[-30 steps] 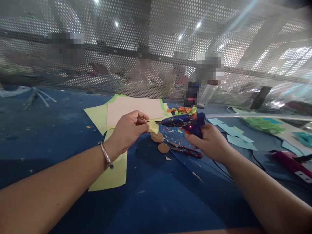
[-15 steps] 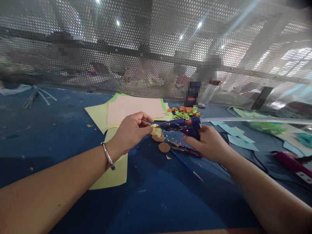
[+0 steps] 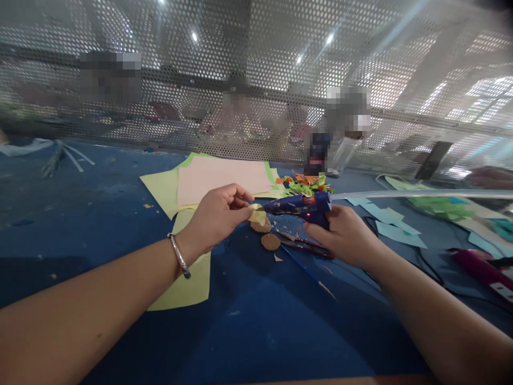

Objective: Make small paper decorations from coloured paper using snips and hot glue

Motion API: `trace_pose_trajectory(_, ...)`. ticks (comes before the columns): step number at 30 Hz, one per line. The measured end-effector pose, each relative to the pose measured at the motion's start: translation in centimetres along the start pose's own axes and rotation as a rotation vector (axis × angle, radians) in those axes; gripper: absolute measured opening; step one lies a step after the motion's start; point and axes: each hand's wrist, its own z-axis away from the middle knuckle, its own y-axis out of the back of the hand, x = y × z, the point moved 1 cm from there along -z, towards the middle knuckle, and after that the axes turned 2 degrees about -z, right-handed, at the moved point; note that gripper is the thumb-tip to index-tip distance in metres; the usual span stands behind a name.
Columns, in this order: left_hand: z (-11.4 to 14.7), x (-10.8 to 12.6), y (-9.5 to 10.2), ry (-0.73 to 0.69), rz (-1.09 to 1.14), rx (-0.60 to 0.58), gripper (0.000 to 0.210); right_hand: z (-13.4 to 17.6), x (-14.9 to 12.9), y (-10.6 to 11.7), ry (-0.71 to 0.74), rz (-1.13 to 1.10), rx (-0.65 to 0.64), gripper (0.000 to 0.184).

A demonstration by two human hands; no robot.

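My left hand (image 3: 222, 214) pinches a small pale yellow paper piece (image 3: 257, 215) between thumb and fingers. Wrapped round the handle of a blue hot glue gun (image 3: 294, 205) is my right hand (image 3: 347, 233). The gun's nozzle points left and meets the yellow piece, or is very close to it; a red light glows on its body. Below the piece lie two brown round discs (image 3: 271, 242), one partly covered by it. Scissors (image 3: 306, 246) and a thin blue brush-like stick (image 3: 306, 266) rest on the table under the gun.
Pink and yellow-green paper sheets (image 3: 224, 175) lie behind my left hand. Green and orange paper curls (image 3: 306, 185) sit beyond the gun. Light blue paper pieces (image 3: 396, 232), black cables and a purple power strip (image 3: 479, 272) are at right. A perforated metal screen (image 3: 256, 64) stands behind the table.
Both hands, the glue gun and the yellow paper piece hold nearly the same positions. The whole view has shifted only slightly.
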Motion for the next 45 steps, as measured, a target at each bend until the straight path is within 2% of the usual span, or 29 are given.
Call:
trace_pose_trajectory(18, 0.1, 0.0, 0.0, -0.003, -0.035, 0.008, 0.011, 0.0, 0.1, 0.0, -0.011, 0.002, 0.004, 0.017)
trace_pose_trajectory(28, 0.2, 0.3, 0.0, 0.007, -0.058, -0.005, 0.011, 0.0, -0.2, 0.2, -0.006, 0.023, 0.032, 0.022)
trace_pose_trajectory(33, 0.3, 0.5, 0.1, 0.02, -0.07, -0.015, 0.011, -0.2, 0.1, 0.3, 0.014, 0.062, 0.04, 0.031)
trace_pose_trajectory(38, 0.3, 0.6, -0.1, 0.049, -0.068, -0.031, 0.012, -0.3, 0.6, 0.3, -0.061, 0.095, 0.025, 0.035)
trace_pose_trajectory(45, 0.2, 0.5, -0.2, 0.081, 0.002, -0.023, 0.01, -0.8, 1.3, 0.3, -0.235, 0.13, -0.039, 0.032)
